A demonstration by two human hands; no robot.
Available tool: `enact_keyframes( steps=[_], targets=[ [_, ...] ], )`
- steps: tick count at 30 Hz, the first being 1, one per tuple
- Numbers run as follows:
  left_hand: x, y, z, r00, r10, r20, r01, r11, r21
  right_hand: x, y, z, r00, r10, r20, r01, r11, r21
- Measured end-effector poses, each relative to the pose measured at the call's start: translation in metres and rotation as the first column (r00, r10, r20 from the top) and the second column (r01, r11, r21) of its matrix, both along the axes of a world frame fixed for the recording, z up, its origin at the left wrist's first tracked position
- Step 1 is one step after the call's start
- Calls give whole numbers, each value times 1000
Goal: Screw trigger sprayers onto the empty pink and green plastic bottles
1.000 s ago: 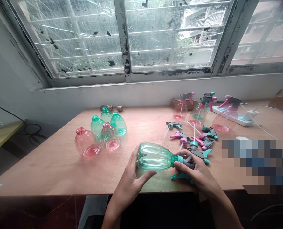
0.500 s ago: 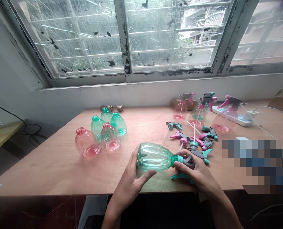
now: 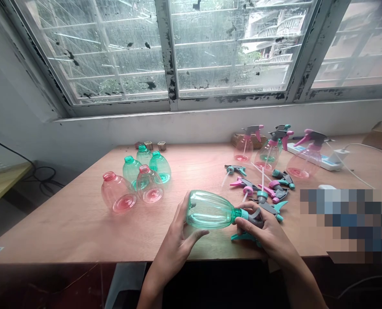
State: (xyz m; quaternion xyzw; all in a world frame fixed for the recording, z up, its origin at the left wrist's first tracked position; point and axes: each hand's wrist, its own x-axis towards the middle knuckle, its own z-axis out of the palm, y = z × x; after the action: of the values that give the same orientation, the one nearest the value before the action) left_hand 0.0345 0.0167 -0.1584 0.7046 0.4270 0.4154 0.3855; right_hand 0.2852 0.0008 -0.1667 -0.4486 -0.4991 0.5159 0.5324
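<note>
A clear green spray bottle (image 3: 210, 209) lies sideways in the air just above the table's front part, its neck pointing right. My left hand (image 3: 178, 240) cups its base from the left, fingers behind it and the thumb low, slightly off the plastic. At the neck, my right hand (image 3: 258, 225) grips the grey and teal spray head (image 3: 253, 217), thumb and fingers closed around it. The head sits against the bottle's mouth; how tightly it is threaded I cannot tell. Beneath the right hand, a teal trigger part (image 3: 242, 237) shows on the table.
Several loose spray heads (image 3: 247, 185) lie beyond my right hand. Open pink bottles (image 3: 117, 193) and green bottles (image 3: 160, 165) stand at the left. Spray bottles with heads fitted (image 3: 244, 148) stand at the back right, near a white power strip (image 3: 326, 161). A blurred patch covers the right edge.
The green bottle's body has tipped up slightly at the base end. My left thumb has drawn a little left and away from it; the right hand has barely moved.
</note>
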Motion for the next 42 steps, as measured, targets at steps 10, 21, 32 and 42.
enact_keyframes(
  steps=[10,21,32,42],
  targets=[
    [-1,-5,4,1000,19,-23,-21,997,-74,3,2,-2,997,21,70,-23,999,26],
    [0,0,0,1000,-18,22,18,1000,13,5,2,-4,999,12,33,-12,1000,-2],
    [1,-5,7,1000,15,4,-15,997,-75,1,0,0,999,29,38,-30,999,25],
    [0,-1,3,999,7,-34,-6,1000,21,3,1,-1,999,43,-1,-43,999,-8]
  ],
)
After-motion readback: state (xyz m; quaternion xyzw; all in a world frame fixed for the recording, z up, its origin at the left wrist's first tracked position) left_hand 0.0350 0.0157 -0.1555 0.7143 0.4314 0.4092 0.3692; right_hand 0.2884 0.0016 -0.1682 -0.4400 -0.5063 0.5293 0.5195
